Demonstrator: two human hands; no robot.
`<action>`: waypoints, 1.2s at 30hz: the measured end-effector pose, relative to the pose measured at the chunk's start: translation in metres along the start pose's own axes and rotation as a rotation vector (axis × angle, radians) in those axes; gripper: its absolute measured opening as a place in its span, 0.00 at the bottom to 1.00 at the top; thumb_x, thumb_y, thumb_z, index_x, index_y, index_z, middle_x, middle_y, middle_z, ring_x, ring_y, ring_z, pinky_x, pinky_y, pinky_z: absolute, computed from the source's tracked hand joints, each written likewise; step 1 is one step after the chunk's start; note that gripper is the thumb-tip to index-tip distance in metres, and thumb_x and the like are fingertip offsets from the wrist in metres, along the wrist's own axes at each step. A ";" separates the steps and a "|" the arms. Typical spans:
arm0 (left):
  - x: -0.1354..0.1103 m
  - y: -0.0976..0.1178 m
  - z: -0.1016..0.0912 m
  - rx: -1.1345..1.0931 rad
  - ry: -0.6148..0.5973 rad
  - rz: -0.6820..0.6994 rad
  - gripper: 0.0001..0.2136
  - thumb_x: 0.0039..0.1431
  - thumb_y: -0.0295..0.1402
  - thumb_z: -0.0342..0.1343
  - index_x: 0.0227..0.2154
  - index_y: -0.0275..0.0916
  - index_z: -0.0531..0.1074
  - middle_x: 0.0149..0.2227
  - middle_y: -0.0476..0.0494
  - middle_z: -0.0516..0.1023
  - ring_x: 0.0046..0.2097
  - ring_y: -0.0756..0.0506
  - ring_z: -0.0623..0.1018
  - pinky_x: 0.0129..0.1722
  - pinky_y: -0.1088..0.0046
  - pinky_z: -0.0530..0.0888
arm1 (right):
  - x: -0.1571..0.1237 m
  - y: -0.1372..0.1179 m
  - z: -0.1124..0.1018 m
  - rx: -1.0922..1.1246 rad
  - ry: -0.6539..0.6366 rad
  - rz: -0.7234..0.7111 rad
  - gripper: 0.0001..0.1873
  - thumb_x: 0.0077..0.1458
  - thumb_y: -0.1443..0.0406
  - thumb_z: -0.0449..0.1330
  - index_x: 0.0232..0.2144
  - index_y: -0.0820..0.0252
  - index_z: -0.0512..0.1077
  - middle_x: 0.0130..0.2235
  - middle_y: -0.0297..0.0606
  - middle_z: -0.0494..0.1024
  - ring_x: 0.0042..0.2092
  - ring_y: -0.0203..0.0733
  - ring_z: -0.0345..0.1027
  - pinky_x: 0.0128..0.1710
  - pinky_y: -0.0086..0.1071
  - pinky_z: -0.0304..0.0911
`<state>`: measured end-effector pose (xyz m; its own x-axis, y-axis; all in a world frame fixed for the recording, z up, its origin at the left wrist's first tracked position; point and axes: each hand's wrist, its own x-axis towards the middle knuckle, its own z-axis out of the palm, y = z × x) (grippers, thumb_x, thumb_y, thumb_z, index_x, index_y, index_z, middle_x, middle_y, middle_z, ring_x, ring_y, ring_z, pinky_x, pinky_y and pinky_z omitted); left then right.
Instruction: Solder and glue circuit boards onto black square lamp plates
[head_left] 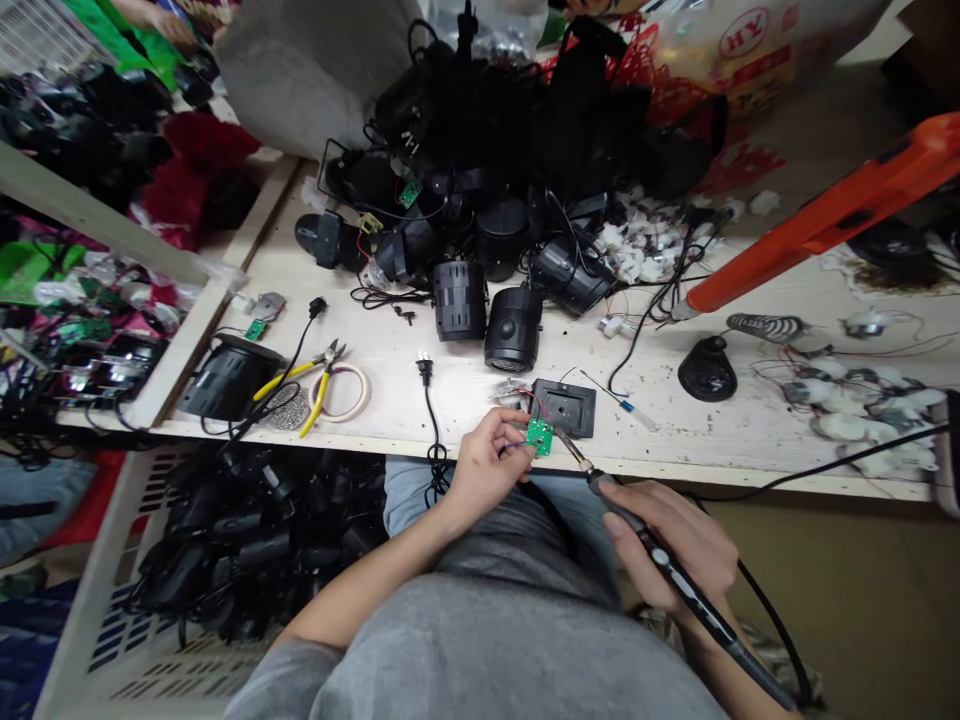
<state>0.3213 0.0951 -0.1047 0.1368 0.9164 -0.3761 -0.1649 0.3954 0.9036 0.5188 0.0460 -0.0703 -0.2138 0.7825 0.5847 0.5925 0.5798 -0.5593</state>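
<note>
Between its fingertips, my left hand pinches a small green circuit board at the table's front edge. Thin red and dark wires run from the board. My right hand is wrapped round the handle of a soldering iron, whose metal tip points at the board's right edge; whether it touches I cannot tell. Just behind the board lies a black rectangular plastic housing. A thin screwdriver with a blue and clear handle rests to the right of the housing.
Yellow-handled cutters lie by a tape roll at left. Black cylindrical housings are heaped at the back. An orange tool leans in from the right, near white motor parts. A crate of black parts stands below left.
</note>
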 end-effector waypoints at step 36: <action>0.004 0.005 -0.015 -0.136 -0.174 -0.105 0.18 0.47 0.27 0.65 0.44 0.39 0.81 0.37 0.45 0.84 0.35 0.49 0.79 0.41 0.72 0.76 | -0.008 -0.009 0.001 0.062 -0.049 -0.023 0.14 0.57 0.74 0.60 0.44 0.59 0.76 0.32 0.38 0.81 0.27 0.37 0.75 0.26 0.30 0.72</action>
<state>0.3058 0.1018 -0.1045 0.3246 0.8502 -0.4145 -0.2690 0.5031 0.8213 0.5142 0.0351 -0.0705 -0.2653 0.7780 0.5695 0.5383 0.6096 -0.5819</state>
